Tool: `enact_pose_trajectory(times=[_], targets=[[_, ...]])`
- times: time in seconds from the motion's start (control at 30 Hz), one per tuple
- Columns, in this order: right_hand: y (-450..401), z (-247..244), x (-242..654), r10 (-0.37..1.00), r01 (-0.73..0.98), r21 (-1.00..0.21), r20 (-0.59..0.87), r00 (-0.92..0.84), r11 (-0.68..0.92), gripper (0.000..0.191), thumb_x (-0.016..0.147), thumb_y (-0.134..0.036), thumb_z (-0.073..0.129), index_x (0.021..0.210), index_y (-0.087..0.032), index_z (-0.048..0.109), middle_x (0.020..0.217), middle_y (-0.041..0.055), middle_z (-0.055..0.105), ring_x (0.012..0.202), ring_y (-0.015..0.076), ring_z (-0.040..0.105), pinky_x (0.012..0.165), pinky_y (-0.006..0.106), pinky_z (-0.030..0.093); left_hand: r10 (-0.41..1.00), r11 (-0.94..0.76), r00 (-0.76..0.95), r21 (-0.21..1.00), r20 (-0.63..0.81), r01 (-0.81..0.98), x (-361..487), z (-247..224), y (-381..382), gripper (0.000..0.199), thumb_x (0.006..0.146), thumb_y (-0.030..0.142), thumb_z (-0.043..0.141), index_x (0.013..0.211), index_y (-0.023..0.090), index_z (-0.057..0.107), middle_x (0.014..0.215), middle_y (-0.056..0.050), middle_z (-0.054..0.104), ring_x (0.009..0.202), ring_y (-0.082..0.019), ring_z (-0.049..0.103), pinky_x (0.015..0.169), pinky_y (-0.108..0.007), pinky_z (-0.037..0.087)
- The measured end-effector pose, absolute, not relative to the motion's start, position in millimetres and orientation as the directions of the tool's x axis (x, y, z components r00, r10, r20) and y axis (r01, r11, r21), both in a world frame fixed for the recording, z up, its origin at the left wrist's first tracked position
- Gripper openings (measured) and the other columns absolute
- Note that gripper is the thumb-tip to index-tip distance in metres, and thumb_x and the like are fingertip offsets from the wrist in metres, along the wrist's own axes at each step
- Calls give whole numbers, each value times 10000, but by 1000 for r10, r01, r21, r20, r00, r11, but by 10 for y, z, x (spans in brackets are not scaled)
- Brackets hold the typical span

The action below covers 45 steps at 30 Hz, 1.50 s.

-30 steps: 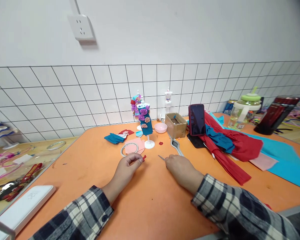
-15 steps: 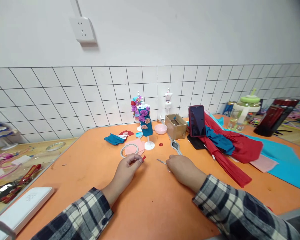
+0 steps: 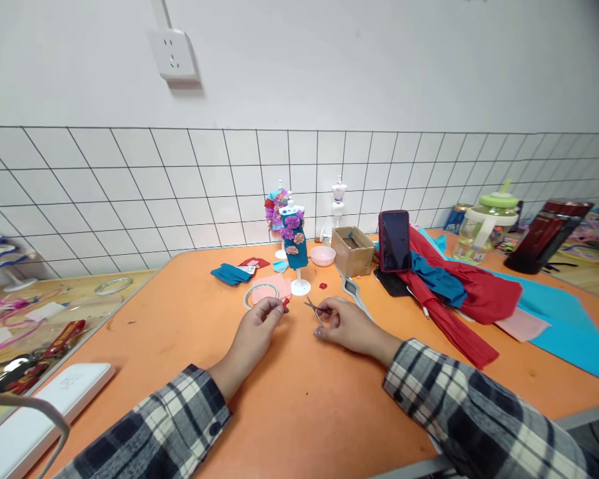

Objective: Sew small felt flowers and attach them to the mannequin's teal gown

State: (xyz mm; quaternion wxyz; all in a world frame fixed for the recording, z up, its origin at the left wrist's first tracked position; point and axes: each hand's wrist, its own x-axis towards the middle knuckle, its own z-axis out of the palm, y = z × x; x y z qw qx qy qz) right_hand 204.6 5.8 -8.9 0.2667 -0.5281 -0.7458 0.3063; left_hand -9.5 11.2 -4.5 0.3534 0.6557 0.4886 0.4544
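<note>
Between the thumb and fingers of my left hand is pinched a small red piece of crepe paper. My right hand has small scissors by the handles, their blades parted and pointing left toward the red piece, with a gap between. Beyond my hands stands a small white dress form in a teal dress with purple and peach flowers. Left of its base, a roll of tape lies on pink paper. A tiny red scrap rests right of the base.
Behind are a second decorated dress form, a bare one, a pink bowl and a cardboard box. A phone, red crepe paper, a bottle and a dark red flask stand or lie right. A white power bank is at left.
My right hand has turned and the scissors have opened, with the blades raised and closer to the red piece. My left hand keeps its pinch, and the view has shifted slightly.
</note>
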Motion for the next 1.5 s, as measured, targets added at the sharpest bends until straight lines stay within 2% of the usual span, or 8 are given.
enact_pose_trajectory(times=[0.1,0.2,0.33,0.47,0.73,1.13,1.33,1.5], targets=[[88,-117,1850,892,384,-917,-83,-444,106,318,786,-448,633,937,-183,545,782,-27,561,551,78,462,492,205,337,955,-298,102,906,280,300,-103,-37,122,212,834,381,504,809,186,582,825,-29,617,864,-201,580,813,-293,453],[128,-138,1712,843,254,-953,5,-537,167,302,757,-430,674,813,-165,539,744,-38,522,603,72,431,534,194,327,952,-304,111,902,284,305,-106,-27,127,216,829,385,508,776,186,574,784,-22,603,813,-191,569,766,-278,455],[96,-146,1724,817,199,-961,43,-575,191,264,797,-409,633,782,-164,537,712,-39,490,644,91,422,588,214,328,950,-307,162,891,267,335,-93,-17,118,191,816,348,526,745,179,578,765,-15,605,778,-178,567,748,-272,451],[-14,-146,1798,799,199,-954,63,-597,224,263,773,-406,666,784,-169,551,751,-29,521,704,112,456,627,224,350,943,-318,213,875,254,365,-72,-20,99,182,808,343,530,759,176,584,750,-15,607,747,-175,568,710,-274,454],[-60,-113,1843,823,268,-932,55,-565,246,275,764,-417,676,762,-176,543,734,-40,521,666,102,443,602,221,343,922,-378,247,833,298,404,-48,-10,48,172,802,331,549,740,175,590,756,-25,624,751,-172,580,712,-273,464],[-52,-144,1835,813,170,-960,88,-576,224,311,772,-441,666,730,-172,516,673,-51,438,631,92,394,585,221,324,919,-375,269,851,289,367,-64,8,35,180,794,337,574,730,171,602,763,-33,645,753,-173,586,715,-281,472],[-98,-67,1849,814,212,-966,-5,-581,145,276,787,-436,643,808,-177,550,689,-54,448,558,66,396,487,193,299,921,-342,301,881,246,327,-68,31,37,196,776,349,590,689,173,588,728,-22,619,720,-162,563,698,-277,463],[-87,-50,1873,820,237,-966,-55,-569,100,321,738,-450,687,726,-171,528,611,-67,416,505,54,365,430,179,279,932,-302,288,910,219,285,-76,26,55,205,741,359,628,676,167,598,734,-31,640,716,-161,572,681,-267,465]])
